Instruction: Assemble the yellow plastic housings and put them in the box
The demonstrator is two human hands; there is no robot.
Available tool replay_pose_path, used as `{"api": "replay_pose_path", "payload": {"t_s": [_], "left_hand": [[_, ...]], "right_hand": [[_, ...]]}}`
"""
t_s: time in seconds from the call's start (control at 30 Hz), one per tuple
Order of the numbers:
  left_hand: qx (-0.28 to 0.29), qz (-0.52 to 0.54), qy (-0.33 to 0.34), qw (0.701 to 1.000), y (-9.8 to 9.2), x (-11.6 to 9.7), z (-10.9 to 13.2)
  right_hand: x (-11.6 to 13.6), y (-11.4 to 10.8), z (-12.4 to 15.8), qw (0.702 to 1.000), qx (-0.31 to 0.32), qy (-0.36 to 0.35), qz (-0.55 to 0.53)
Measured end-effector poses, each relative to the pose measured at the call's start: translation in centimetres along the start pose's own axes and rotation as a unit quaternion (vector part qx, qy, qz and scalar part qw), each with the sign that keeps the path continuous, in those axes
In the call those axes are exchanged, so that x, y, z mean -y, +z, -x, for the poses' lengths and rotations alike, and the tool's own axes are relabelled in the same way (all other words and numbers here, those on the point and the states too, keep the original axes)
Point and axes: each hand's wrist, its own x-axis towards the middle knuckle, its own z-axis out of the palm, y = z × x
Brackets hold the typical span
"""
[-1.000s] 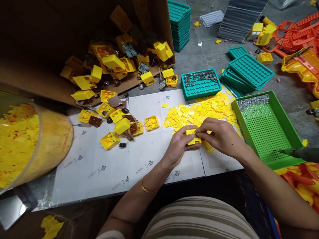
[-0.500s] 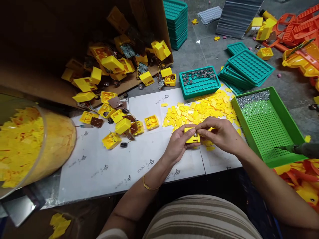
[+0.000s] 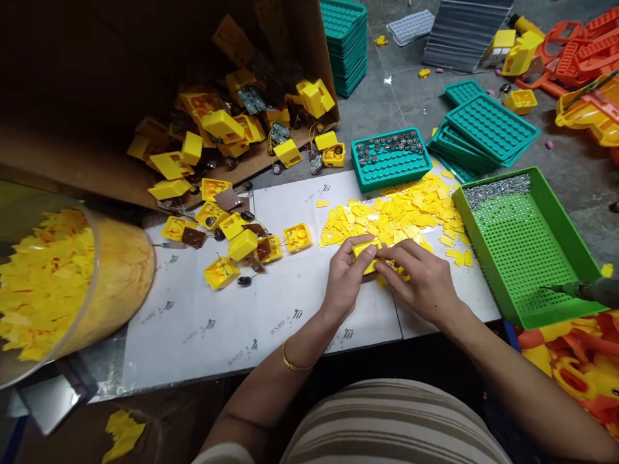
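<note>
My left hand (image 3: 344, 274) is closed around a small yellow plastic housing (image 3: 366, 247), its thumb lying across the top face. The fingertips of my right hand (image 3: 420, 278) are pinched together at the housing's right end. Whether a smaller part sits between those fingers is hidden. Both hands are above the white board (image 3: 290, 296), just in front of a heap of flat yellow plastic pieces (image 3: 396, 209). To the left lie several yellow housings (image 3: 221, 273) with wires, brown plates and small dark round parts attached.
A green perforated basket (image 3: 578, 248) with small metal screws (image 3: 498, 192) stands right, a screwdriver (image 3: 587, 290) reaching over it. Behind is a teal tray (image 3: 391, 173) of round metal cells. At left are a tub (image 3: 128, 258) of yellow pieces and a cardboard box (image 3: 309, 38) of housings.
The housing has been tilted, so the slotted face seen before is turned out of sight. My right hand has come lower, its fingers now more bent against the housing's end.
</note>
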Motion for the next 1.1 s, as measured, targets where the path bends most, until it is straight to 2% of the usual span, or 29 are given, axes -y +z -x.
{"api": "replay_pose_path", "payload": {"t_s": [0.1, 0.2, 0.4, 0.63, 0.77, 0.93, 1.0, 1.1], "left_hand": [[-0.007, -0.07, 0.066, 0.995, -0.1, 0.1, 0.0], [-0.015, -0.102, 0.084, 0.991, -0.2, 0.2, 0.0], [-0.018, -0.047, 0.029, 0.998, -0.1, 0.0, 0.0], [-0.032, 0.038, -0.049, 0.998, 0.3, -0.5, -0.3], [-0.031, 0.028, -0.036, 0.998, 0.2, -0.3, -0.3], [-0.051, -0.012, 0.046, 0.998, 0.0, 0.0, -0.2], [-0.049, 0.004, 0.034, 0.998, 0.0, -0.1, -0.2], [-0.041, 0.04, -0.019, 0.998, 0.1, -0.3, -0.3]], "right_hand": [[-0.2, 0.2, -0.3, 0.996, 0.004, 0.046, -0.078], [-0.3, 0.5, -0.6, 0.987, -0.001, 0.083, -0.139], [-0.4, 0.9, -1.2, 0.989, -0.015, 0.093, -0.116], [-0.9, 1.0, -0.8, 0.979, -0.042, 0.095, -0.175], [-0.3, 1.5, -0.5, 0.984, -0.039, 0.07, -0.158], [0.4, 1.9, -0.7, 0.984, -0.042, 0.072, -0.155], [0.4, 2.0, -0.9, 0.984, -0.041, 0.072, -0.159], [0.2, 2.0, -0.9, 0.984, -0.047, 0.067, -0.157]]}}
